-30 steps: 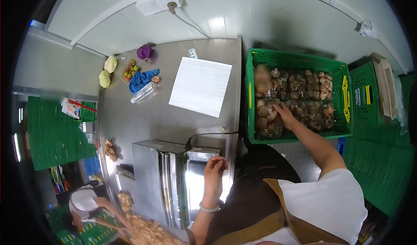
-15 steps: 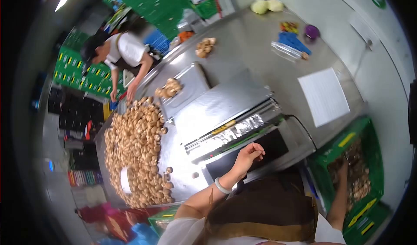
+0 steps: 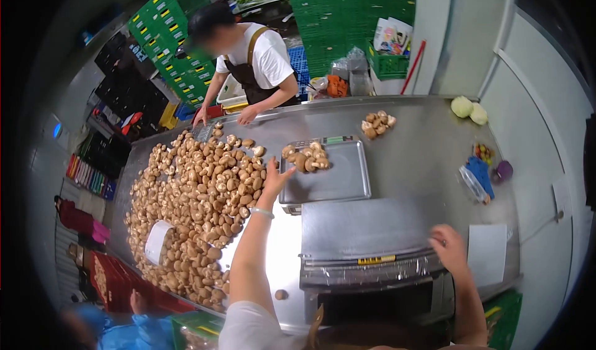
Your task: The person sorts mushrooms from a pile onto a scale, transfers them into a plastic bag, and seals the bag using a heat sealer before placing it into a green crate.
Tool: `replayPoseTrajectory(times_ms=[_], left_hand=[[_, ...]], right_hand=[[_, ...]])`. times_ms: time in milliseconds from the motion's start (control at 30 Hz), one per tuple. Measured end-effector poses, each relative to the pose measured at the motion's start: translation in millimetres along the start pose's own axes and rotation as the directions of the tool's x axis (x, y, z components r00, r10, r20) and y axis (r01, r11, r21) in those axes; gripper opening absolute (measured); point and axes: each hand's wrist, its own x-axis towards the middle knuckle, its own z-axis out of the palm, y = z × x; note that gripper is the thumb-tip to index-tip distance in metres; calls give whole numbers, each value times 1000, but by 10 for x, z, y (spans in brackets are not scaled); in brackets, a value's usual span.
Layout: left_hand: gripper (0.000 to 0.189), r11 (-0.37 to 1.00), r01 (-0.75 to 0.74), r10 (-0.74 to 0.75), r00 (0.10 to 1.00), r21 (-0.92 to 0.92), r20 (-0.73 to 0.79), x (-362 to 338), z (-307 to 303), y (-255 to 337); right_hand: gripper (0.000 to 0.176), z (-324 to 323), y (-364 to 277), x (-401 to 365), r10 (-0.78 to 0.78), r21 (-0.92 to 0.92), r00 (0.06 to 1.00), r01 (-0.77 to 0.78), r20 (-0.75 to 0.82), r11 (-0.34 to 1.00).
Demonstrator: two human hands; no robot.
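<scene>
My left hand [image 3: 277, 177] reaches out between the big heap of brown mushrooms [image 3: 205, 188] and the metal tray [image 3: 335, 179] of a scale. Its fingers are apart, nothing is in them, and they are close to several mushrooms [image 3: 307, 157] lying on the tray's left part. My right hand [image 3: 447, 244] is over the right end of the metal wrapping machine [image 3: 372, 232], with its fingers curled; whether anything is in them is too small to tell.
Across the table [image 3: 410, 145], a co-worker [image 3: 261, 58] has both hands near the heap's far edge. Mushrooms [image 3: 378, 124], cabbages [image 3: 469, 109], a blue cloth [image 3: 479, 175], a purple cabbage [image 3: 503, 170] and white paper [image 3: 487, 250] lie beyond or right. Another person in blue [image 3: 136, 332] is lower left.
The view has turned. My left hand has gone forward to the tray and opened. My right hand has come out of the green crate up to the machine's right end.
</scene>
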Motion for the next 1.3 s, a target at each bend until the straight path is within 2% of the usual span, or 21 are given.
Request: replayPoseTrajectory(times_ms=[33,100,167,233,300,333,367,433,500,600,633,667,767,800,967,1067,1100,1167,1233,1267,1300], left_hand=[[105,991,-48,47,999,122,9,203,48,-104],[108,980,-71,62,997,186,53,547,164,-283],[108,979,-81,59,991,186,122,762,254,-343],[104,989,-77,49,974,123,221,800,270,-223],[103,995,-54,37,979,80,202,792,327,-190],[103,997,-47,34,980,59,194,778,364,-151],[95,998,-9,21,979,-59,205,723,421,-107],[92,996,-34,46,987,-81,154,626,531,-81],[90,986,-43,65,989,-161,133,546,651,-111],[91,997,-51,56,994,-62,89,199,637,232],[92,995,16,-3,991,-102,131,33,597,469],[94,994,-19,33,990,-103,134,-134,580,578],[94,989,-83,101,983,-121,153,-793,622,915],[93,990,-8,38,976,-139,213,-1062,632,1084],[93,983,-179,178,936,-24,302,-2102,915,1387],[95,970,-240,218,925,35,311,-2471,1011,1478],[95,967,-250,226,928,45,296,-2537,1032,1479],[96,961,-268,242,933,66,265,-2593,1067,1447],[94,986,-78,118,949,-145,294,-2628,1000,1390],[93,976,18,49,953,-218,299,-2653,918,1391],[86,986,-30,67,972,-162,224,-2698,814,1322]], right_hand=[[31,279,10,395,-114,-3,991,115,67,993],[38,861,67,1186,-176,84,959,161,223,983],[54,1438,11,1906,55,241,900,-175,433,955],[75,2070,156,2508,-70,204,918,-11,389,979],[90,2510,123,2963,-38,174,901,-41,432,984],[92,2798,279,3175,-53,187,920,-22,389,982],[93,3028,413,3303,-64,198,937,-6,345,980],[93,3134,405,3396,-65,240,948,-12,311,971],[92,3090,436,3367,-87,266,950,5,299,964],[90,2779,374,3093,-104,271,946,18,307,962],[89,2503,181,2907,-72,251,953,-5,295,968],[88,2266,46,2718,-41,233,959,-27,282,972],[86,1830,210,2081,-38,237,971,-20,238,971],[86,1685,290,1851,-27,257,972,-35,235,966],[85,1048,537,831,152,254,927,-247,343,935],[85,847,639,538,127,240,927,-221,352,945],[86,874,763,474,55,272,949,-144,309,951],[85,819,730,415,76,218,946,-150,315,964],[81,672,602,366,162,196,930,-235,331,952],[79,552,563,297,131,132,964,-165,231,977],[78,414,567,208,93,59,986,-101,136,993]])
